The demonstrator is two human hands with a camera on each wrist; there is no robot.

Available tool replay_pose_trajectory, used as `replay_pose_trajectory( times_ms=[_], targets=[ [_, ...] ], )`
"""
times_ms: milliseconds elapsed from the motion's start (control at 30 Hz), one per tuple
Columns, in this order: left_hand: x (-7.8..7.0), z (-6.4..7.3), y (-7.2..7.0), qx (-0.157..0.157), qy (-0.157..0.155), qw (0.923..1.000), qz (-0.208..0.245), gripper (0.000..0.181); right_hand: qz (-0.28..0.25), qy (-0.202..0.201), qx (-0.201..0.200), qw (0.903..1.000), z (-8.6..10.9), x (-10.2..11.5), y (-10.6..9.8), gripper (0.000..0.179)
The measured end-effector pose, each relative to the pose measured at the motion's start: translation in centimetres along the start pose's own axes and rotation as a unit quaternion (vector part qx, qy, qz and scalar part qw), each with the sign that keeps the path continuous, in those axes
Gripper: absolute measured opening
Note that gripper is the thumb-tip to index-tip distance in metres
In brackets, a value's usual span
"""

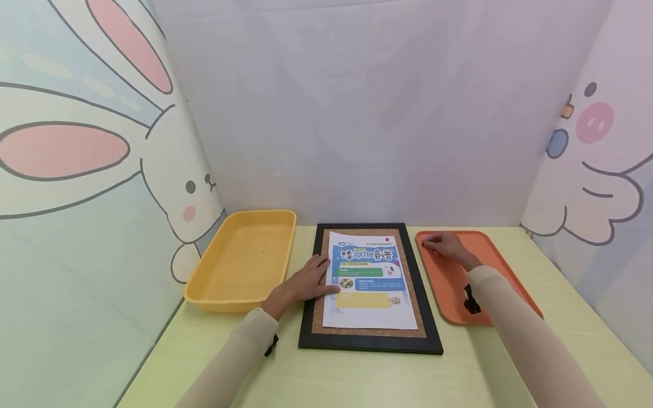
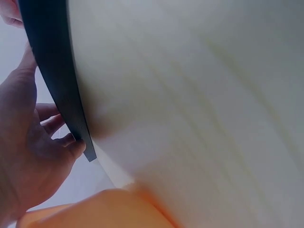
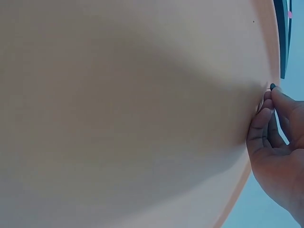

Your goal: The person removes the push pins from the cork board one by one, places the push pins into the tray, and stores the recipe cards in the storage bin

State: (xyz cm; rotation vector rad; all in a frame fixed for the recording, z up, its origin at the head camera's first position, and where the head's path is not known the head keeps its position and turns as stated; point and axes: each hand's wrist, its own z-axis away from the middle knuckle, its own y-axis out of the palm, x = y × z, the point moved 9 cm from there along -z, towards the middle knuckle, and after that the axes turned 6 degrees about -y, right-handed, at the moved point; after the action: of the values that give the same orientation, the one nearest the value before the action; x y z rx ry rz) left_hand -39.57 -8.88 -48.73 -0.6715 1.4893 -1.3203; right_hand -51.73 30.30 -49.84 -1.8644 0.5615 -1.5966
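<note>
A printed paper sheet (image 1: 369,317) lies on a black-framed cork board (image 1: 369,347) in the middle of the table. A round pink pin head (image 1: 387,239) shows at the sheet's upper right corner. My left hand (image 1: 308,280) rests on the board's left side, its fingers spread over the frame and the sheet's edge. Over the left part of the orange tray (image 1: 454,309), my right hand (image 1: 449,247) pinches a small dark pushpin (image 3: 272,87) between thumb and fingertips. A thin needle seems to stick out from it in the right wrist view.
A deep yellow tray (image 1: 245,260) stands left of the board, close to my left forearm. The orange tray lies just right of the board. A pale cloth wall (image 1: 357,113) closes off the back, with cartoon-printed walls on both sides.
</note>
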Motion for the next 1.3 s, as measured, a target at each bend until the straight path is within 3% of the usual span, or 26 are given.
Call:
replay_pose_trajectory(
  times_ms=[667, 1300],
  targets=[
    [0.37, -0.32, 0.54, 0.007, -0.005, 0.9999, -0.014, 0.104, 0.006, -0.007, -0.001, 1.0, 0.52, 0.29, -0.17, 0.032],
    [-0.03, -0.25, 0.03, -0.001, 0.011, 0.9998, -0.014, 0.1, 0.01, -0.001, 0.008, 0.9999, 0.88, 0.58, -0.41, 0.036]
  ],
)
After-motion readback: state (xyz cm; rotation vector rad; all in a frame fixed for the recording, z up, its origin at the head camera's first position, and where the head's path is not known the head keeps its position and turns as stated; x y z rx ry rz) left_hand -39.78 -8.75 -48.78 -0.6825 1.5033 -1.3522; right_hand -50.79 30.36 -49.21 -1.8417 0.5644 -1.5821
